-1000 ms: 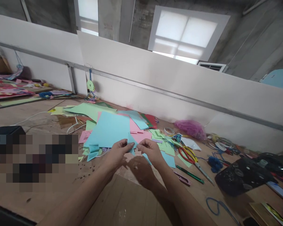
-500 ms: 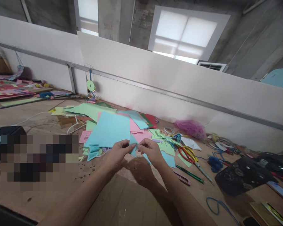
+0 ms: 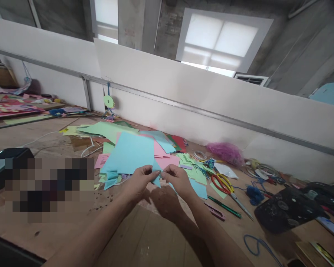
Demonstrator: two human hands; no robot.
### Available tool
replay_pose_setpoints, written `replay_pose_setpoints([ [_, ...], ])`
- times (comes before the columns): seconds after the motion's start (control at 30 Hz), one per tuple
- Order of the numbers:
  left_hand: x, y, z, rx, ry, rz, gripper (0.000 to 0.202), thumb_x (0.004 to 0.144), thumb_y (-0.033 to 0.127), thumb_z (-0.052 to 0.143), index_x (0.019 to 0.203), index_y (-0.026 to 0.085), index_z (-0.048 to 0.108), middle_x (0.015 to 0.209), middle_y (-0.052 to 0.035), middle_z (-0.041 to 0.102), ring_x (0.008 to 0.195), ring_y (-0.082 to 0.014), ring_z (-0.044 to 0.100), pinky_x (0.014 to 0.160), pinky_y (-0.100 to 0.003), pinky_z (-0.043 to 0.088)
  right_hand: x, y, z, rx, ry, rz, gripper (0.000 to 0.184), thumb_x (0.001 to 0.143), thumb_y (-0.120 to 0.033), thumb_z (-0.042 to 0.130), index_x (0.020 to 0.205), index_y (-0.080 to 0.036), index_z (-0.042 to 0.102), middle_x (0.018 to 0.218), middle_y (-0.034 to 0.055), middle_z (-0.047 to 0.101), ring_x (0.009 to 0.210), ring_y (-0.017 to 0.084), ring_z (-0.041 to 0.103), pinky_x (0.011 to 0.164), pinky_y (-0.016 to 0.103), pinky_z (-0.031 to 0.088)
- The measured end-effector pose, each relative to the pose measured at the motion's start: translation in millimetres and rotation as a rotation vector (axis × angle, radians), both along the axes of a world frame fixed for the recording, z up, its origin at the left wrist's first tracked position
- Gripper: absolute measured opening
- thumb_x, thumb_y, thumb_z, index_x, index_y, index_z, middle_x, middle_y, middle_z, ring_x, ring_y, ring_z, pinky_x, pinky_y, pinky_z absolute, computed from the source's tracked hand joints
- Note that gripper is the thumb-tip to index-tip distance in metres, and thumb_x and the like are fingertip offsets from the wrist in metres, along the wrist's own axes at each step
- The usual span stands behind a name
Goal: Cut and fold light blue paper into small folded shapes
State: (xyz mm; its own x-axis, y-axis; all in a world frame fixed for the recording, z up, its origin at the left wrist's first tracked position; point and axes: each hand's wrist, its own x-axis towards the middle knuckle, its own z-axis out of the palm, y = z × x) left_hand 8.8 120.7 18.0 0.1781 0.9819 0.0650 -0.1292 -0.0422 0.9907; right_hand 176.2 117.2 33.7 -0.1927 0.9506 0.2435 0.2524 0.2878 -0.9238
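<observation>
A small folded piece of light-blue paper [image 3: 156, 179] is held up between my hands over the table's near part. My left hand [image 3: 141, 180] pinches it from the left, thumb on top. From the right, my right hand [image 3: 178, 180] has its thumb and fingertips closed at the paper's edge. Just behind lies a large light-blue sheet [image 3: 130, 152] on pink and green papers. Another folded light-blue paper piece [image 3: 110, 179] rests at that sheet's lower left corner.
To the right lie scissors [image 3: 233, 193] with red and yellow handles, a green pen-like cutter [image 3: 225, 207] and a pink cutter [image 3: 215, 213]. Farther right stands a black device [image 3: 280, 211] near blue yarn [image 3: 254, 194]. A pink plastic bag [image 3: 225, 152] sits against the white partition [image 3: 167, 107].
The hands keep the same pinch, and the paper between them has tilted very slightly. The whole view has shifted a little; nothing on the table has moved.
</observation>
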Motion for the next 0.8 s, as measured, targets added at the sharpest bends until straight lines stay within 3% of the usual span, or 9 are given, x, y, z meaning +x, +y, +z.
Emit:
replay_pose_setpoints([
  [0.13,-2.4,3.8,-2.0,-0.075,-0.065,0.055,0.039,0.066,0.045,0.075,0.061,0.019,0.047,0.056,0.0082,0.040,0.050,-0.0087,0.038,0.050,-0.021,0.030,-3.9,-6.5,7.4,0.118,-0.016,0.022,0.025,0.074,-0.019,0.064,0.099,-0.022,0.064,0.086,-0.0002,0.061,0.070,0.013,0.052,0.066,0.026,0.043],
  [0.33,-1.6,6.0,-5.2,-0.116,-0.101,0.079,0.041,0.061,0.047,0.078,0.061,0.018,0.049,0.054,0.0088,0.043,0.049,-0.0079,0.039,0.050,-0.020,0.028,-6.1,-8.9,10.2,0.249,-0.116,0.074,0.023,0.070,-0.006,0.061,0.084,-0.023,0.070,0.090,0.0019,0.061,0.082,0.015,0.058,0.077,0.028,0.046],
  [0.63,-12.6,1.7,10.4,-0.240,-0.183,-0.151,0.024,0.063,0.026,0.077,0.075,0.018,0.058,0.061,0.0058,0.054,0.056,-0.0115,0.054,0.057,-0.023,0.038,0.9,-6.4,10.5,0.265,-0.119,0.035,0.023,0.071,-0.007,0.061,0.084,-0.023,0.072,0.087,0.0021,0.063,0.085,0.017,0.059,0.077,0.029,0.047],
  [0.8,-15.9,5.0,7.0,-0.216,-0.117,-0.041,0.049,0.061,0.028,0.081,0.104,0.016,0.061,0.076,0.0025,0.061,0.070,-0.0136,0.059,0.068,-0.026,0.043,2.7,-4.0,9.5,0.253,-0.077,0.063,0.021,0.072,-0.010,0.063,0.085,-0.023,0.072,0.089,0.0024,0.062,0.084,0.017,0.059,0.077,0.030,0.048],
])
